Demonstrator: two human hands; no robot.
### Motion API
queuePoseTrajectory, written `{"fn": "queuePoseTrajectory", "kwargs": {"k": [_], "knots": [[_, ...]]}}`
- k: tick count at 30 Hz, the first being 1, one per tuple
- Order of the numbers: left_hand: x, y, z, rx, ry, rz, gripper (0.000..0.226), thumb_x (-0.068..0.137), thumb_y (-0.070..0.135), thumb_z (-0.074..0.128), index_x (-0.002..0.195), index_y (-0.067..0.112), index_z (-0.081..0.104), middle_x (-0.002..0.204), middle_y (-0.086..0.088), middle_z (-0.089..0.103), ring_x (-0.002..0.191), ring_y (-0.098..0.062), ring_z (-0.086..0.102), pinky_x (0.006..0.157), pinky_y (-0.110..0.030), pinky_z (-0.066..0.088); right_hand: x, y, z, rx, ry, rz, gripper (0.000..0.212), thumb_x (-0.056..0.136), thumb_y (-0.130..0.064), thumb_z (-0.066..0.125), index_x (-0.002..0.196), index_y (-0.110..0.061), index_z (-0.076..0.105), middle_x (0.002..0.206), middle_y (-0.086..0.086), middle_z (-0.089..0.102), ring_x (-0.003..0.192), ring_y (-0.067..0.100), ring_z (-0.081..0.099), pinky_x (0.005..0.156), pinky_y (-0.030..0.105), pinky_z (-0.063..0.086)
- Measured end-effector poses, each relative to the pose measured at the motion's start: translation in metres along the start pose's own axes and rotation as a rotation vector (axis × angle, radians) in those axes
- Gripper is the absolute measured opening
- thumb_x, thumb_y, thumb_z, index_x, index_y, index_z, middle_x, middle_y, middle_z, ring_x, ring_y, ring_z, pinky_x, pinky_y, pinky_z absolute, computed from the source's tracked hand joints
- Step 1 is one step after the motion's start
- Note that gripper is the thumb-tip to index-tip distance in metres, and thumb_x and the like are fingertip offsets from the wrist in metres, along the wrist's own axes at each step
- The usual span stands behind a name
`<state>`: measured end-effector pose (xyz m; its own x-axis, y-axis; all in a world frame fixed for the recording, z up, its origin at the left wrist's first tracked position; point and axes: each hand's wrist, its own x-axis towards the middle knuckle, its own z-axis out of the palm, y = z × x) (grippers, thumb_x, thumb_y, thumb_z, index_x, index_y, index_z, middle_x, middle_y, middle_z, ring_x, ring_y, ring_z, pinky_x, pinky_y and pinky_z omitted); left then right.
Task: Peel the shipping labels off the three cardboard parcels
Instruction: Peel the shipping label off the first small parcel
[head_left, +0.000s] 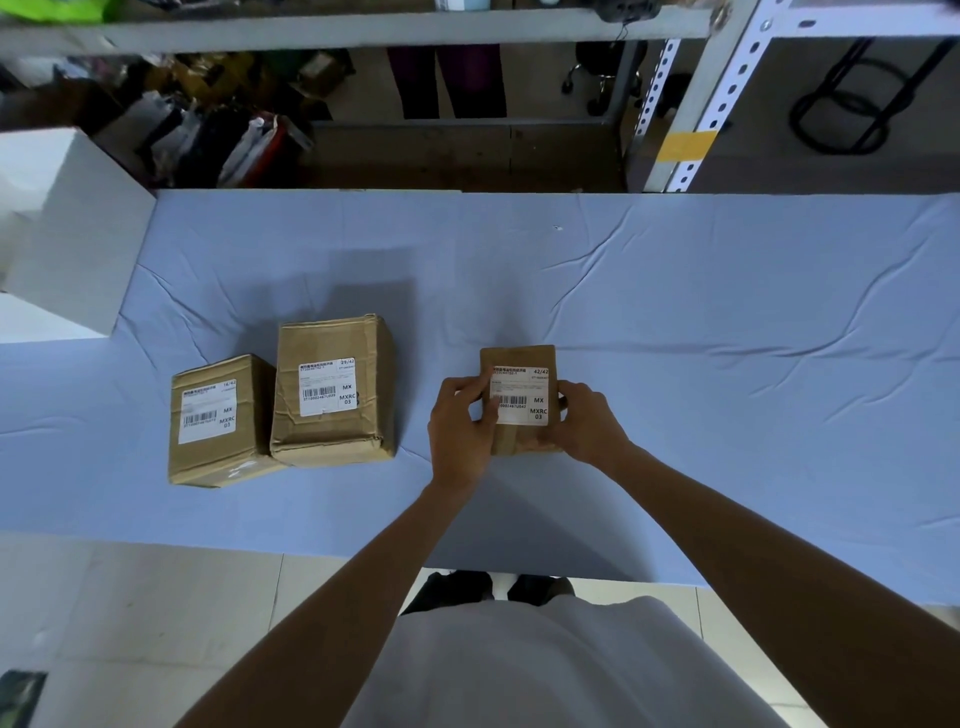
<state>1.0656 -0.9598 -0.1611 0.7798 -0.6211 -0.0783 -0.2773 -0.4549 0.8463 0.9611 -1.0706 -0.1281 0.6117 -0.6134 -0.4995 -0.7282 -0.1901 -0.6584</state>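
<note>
Small brown parcel (517, 357), white barcode label (524, 402) flat on its top face, marked 42/42. On blue surface (675, 312), well right of middle parcel (332, 436) and left parcel (252, 415), both labelled. Left grip (462, 418) curled on the small parcel's left edge, thumb at the label's edge. Right grip (587, 421) clasps its right side. Forearms reach forward, converging.

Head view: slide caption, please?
Left hand and right hand hold the small parcel, label on; two labelled parcels wait left.
</note>
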Motion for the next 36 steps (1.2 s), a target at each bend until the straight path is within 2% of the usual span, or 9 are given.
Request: {"fn": "queuePoseTrajectory", "kwargs": {"k": [5, 7, 11, 18, 21, 24, 28, 34, 36], "knots": [[0.002, -0.003, -0.001, 0.024, -0.005, 0.022, 0.032, 0.088, 0.015, 0.065, 0.119, 0.013, 0.063, 0.116, -0.009, 0.058, 0.107, -0.022, 0.06, 0.087, -0.018, 0.049, 0.001, 0.0, 0.0, 0.0, -0.004, 0.004, 0.041, 0.08, -0.007, 0.068, 0.12, -0.003, 0.057, 0.11, 0.015, 0.066, 0.076, 0.022, 0.059, 0.056, 0.022, 0.046], [0.003, -0.003, -0.001, 0.029, -0.01, 0.032, 0.032, 0.088, 0.015, 0.065, 0.12, 0.013, 0.063, 0.115, -0.01, 0.058, 0.107, -0.023, 0.06, 0.088, -0.023, 0.051, 0.002, 0.0, 0.0, -0.005, -0.002, 0.008, 0.04, 0.081, -0.008, 0.067, 0.119, -0.003, 0.057, 0.111, 0.015, 0.066, 0.079, 0.025, 0.062, 0.06, 0.026, 0.047], [0.003, -0.005, 0.001, 0.024, -0.003, 0.044, 0.035, 0.088, 0.016, 0.064, 0.123, 0.011, 0.06, 0.115, -0.013, 0.057, 0.106, -0.025, 0.062, 0.089, -0.035, 0.055, 0.002, 0.0, 0.001, -0.004, -0.008, 0.015, 0.044, 0.082, -0.008, 0.067, 0.124, -0.004, 0.054, 0.114, 0.014, 0.064, 0.09, 0.029, 0.066, 0.055, 0.019, 0.044], [0.006, -0.007, -0.001, -0.002, -0.022, 0.06, 0.034, 0.087, 0.017, 0.066, 0.12, 0.012, 0.062, 0.116, -0.012, 0.057, 0.104, -0.023, 0.063, 0.089, -0.032, 0.055, 0.002, -0.001, 0.0, -0.002, -0.014, 0.019, 0.047, 0.078, -0.008, 0.071, 0.122, -0.003, 0.055, 0.112, 0.014, 0.064, 0.083, 0.027, 0.063, 0.054, 0.02, 0.044], [0.007, -0.01, -0.001, -0.009, -0.017, 0.075, 0.029, 0.086, 0.019, 0.067, 0.115, 0.013, 0.064, 0.114, -0.011, 0.058, 0.102, -0.022, 0.064, 0.084, -0.017, 0.051, 0.003, 0.0, 0.001, -0.006, -0.014, 0.018, 0.047, 0.077, -0.007, 0.071, 0.122, -0.002, 0.055, 0.112, 0.014, 0.064, 0.079, 0.025, 0.062, 0.05, 0.017, 0.042], [0.005, -0.012, 0.001, 0.001, -0.002, 0.085, 0.025, 0.086, 0.018, 0.067, 0.11, 0.014, 0.066, 0.114, -0.01, 0.057, 0.102, -0.023, 0.064, 0.078, -0.003, 0.046, 0.003, 0.0, 0.0, -0.009, -0.009, 0.01, 0.048, 0.077, -0.007, 0.071, 0.122, -0.003, 0.055, 0.113, 0.015, 0.064, 0.083, 0.029, 0.064, 0.056, 0.023, 0.047], [0.004, -0.015, 0.003, -0.038, -0.009, 0.12, 0.035, 0.088, 0.017, 0.065, 0.122, 0.014, 0.059, 0.115, -0.011, 0.056, 0.104, -0.021, 0.063, 0.085, -0.025, 0.054, 0.003, 0.001, 0.0, -0.007, -0.002, 0.004, 0.046, 0.08, -0.009, 0.07, 0.122, -0.002, 0.055, 0.112, 0.015, 0.064, 0.091, 0.031, 0.065, 0.072, 0.038, 0.057], [0.005, -0.016, 0.005, 0.031, 0.013, 0.101, 0.034, 0.086, 0.019, 0.067, 0.119, 0.012, 0.062, 0.117, -0.01, 0.058, 0.102, -0.023, 0.063, 0.082, -0.01, 0.044, 0.002, 0.0, -0.001, 0.018, -0.011, 0.016, 0.05, 0.077, -0.009, 0.074, 0.123, -0.003, 0.055, 0.111, 0.014, 0.064, 0.093, 0.03, 0.066, 0.074, 0.037, 0.057], [0.004, -0.015, 0.005, 0.04, 0.011, 0.109, 0.035, 0.086, 0.019, 0.067, 0.12, 0.013, 0.062, 0.117, -0.009, 0.057, 0.101, -0.02, 0.063, 0.082, -0.013, 0.047, 0.001, 0.0, -0.002, 0.037, -0.011, 0.015, 0.054, 0.073, -0.009, 0.077, 0.122, -0.003, 0.056, 0.11, 0.014, 0.065, 0.092, 0.029, 0.065, 0.074, 0.039, 0.058]]}}
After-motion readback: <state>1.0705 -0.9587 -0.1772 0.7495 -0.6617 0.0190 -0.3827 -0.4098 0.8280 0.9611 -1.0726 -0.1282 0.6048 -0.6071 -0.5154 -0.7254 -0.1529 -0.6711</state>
